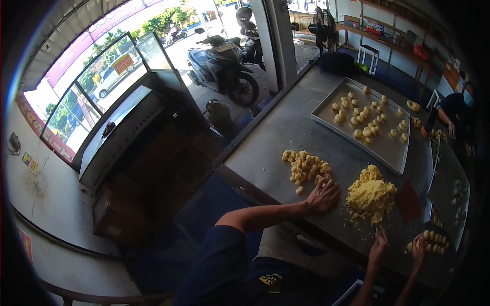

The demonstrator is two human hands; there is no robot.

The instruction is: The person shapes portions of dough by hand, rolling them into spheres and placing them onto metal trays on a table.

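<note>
Ref.: yellow mound (371, 199). Dough pcs (305, 166) heaped to its L; L hand (324, 197) between the two, at the heap's edge, fingers curled, can't tell if holding. R hand (378, 243) just on mound's near side, fingers narrow, grip unclear. Tray (388, 149) w/ dough balls (367, 132) beyond mound. Est.: pcs light, soft, prob. tacky, dent easily; take by sides w/ fingertips. Mound likely crumbly; scoop low.
</note>
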